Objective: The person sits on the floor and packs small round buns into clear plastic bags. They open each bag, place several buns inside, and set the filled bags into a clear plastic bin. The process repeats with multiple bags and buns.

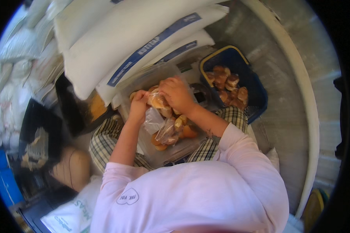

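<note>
Both hands meet over a clear plastic bin (175, 155) between the knees. My left hand (140, 104) pinches one side of a clear plastic bag with bread (158, 100) in it. My right hand (175, 91) is closed over the bag's other side; its fingertips are partly hidden. Inside the bin lie loose bread rolls (189, 132), a bagged portion of bread (166, 134) and a whitish, flat plastic bag (153, 120) below my left hand.
A blue basket (258, 99) with a yellow rim stands to the right, holding several bagged breads (221, 80). Large white sacks (105, 52) are stacked beyond the bin. At left are black containers (67, 107), a brown sack (73, 167) and a blue box (7, 185). A curved pale edge (307, 102) runs along the right.
</note>
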A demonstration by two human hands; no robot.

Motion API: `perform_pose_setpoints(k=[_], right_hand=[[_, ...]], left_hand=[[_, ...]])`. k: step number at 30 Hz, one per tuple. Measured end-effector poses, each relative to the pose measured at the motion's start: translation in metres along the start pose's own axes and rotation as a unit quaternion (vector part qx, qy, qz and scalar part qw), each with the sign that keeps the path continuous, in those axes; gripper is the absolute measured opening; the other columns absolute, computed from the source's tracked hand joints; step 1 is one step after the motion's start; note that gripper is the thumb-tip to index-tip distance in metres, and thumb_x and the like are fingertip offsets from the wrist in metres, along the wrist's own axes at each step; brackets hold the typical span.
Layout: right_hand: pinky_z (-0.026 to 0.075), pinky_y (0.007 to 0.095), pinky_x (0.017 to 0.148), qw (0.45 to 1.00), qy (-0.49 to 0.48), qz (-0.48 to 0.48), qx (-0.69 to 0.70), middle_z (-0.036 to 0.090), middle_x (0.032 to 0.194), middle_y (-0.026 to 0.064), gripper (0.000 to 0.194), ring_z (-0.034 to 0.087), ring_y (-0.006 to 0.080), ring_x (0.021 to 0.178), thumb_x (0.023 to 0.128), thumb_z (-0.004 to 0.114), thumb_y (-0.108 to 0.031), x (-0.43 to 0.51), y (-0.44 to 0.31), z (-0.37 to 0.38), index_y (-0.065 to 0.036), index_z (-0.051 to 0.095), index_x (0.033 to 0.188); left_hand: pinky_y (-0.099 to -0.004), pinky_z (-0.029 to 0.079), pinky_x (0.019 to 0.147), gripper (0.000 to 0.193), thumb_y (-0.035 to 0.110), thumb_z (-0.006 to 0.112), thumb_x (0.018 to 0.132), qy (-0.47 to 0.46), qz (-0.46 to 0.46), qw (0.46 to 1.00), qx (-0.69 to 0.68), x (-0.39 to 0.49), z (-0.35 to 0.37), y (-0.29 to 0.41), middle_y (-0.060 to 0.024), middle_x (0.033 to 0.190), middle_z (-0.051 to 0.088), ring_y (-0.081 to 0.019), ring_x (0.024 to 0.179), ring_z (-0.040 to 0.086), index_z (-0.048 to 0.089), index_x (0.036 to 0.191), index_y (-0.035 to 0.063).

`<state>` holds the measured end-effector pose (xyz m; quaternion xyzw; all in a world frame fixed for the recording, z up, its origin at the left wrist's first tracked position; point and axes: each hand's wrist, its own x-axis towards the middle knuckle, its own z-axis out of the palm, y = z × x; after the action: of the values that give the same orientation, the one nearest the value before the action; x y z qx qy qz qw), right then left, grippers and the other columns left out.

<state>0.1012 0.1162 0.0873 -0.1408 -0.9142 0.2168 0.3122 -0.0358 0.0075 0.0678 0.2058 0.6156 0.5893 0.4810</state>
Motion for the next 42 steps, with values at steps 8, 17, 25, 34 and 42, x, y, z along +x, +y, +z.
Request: perform_pose_setpoints(k=[8, 17, 25, 34, 42], right_hand=[[0.042, 0.0383, 0.083, 0.962, -0.006, 0.274, 0.015, 0.053, 0.107, 0.0172, 0.057, 0.052, 0.0332, 0.100, 0.070, 0.067, -0.038, -0.062, 0.003, -0.115, -0.005, 0.048, 0.112], [0.042, 0.0377, 0.084, 0.921, -0.118, 0.352, -0.120, 0.054, 0.110, 0.0179, 0.057, 0.052, 0.0316, 0.103, 0.075, 0.062, -0.041, -0.078, 0.044, -0.152, -0.003, 0.049, 0.115], [0.046, 0.0371, 0.072, 0.740, -0.666, 0.092, -0.002, 0.064, 0.089, 0.0080, 0.028, 0.060, 0.0248, 0.086, 0.076, 0.060, -0.029, -0.059, 0.002, 0.055, -0.013, 0.064, 0.099], [0.046, 0.0387, 0.077, 0.806, -0.592, 0.032, 0.004, 0.062, 0.099, 0.0112, 0.030, 0.059, 0.0306, 0.089, 0.082, 0.047, -0.028, -0.143, 0.021, 0.131, -0.012, 0.062, 0.104], [0.043, 0.0392, 0.063, 0.895, -0.393, 0.142, 0.159, 0.060, 0.072, 0.0131, 0.026, 0.058, 0.0280, 0.071, 0.078, 0.059, -0.030, -0.063, 0.044, 0.093, -0.005, 0.060, 0.071]], left_hand=[[-0.0294, 0.034, 0.092, 0.025, 0.018, 0.044, 0.091, -0.243, 0.008, 0.960, -0.138, 0.004, 0.136, 0.018, -0.0083, 0.108, 0.050, -0.0178, 0.104, 0.047, 0.045, 0.113, 0.0049], [-0.0307, 0.022, 0.101, 0.051, 0.025, 0.054, 0.087, -0.201, 0.206, 0.957, 0.029, 0.013, 0.162, 0.049, -0.0129, 0.130, 0.037, -0.0214, 0.123, 0.029, 0.035, 0.130, 0.0063], [-0.0359, 0.018, 0.103, 0.050, 0.019, 0.056, 0.084, 0.007, 0.007, 0.998, -0.060, -0.003, 0.026, 0.033, -0.0118, 0.131, 0.033, -0.0231, 0.123, 0.027, 0.038, 0.128, 0.0063], [-0.0358, 0.016, 0.102, 0.043, 0.022, 0.053, 0.085, -0.016, -0.046, 0.997, -0.053, -0.002, -0.017, 0.016, -0.0095, 0.126, 0.039, -0.0206, 0.122, 0.028, 0.044, 0.123, 0.0055], [-0.0287, 0.028, 0.096, 0.045, 0.027, 0.054, 0.085, -0.032, -0.011, 0.998, 0.056, 0.006, -0.020, 0.003, -0.0102, 0.117, 0.047, -0.0196, 0.114, 0.040, 0.044, 0.122, 0.0014]])
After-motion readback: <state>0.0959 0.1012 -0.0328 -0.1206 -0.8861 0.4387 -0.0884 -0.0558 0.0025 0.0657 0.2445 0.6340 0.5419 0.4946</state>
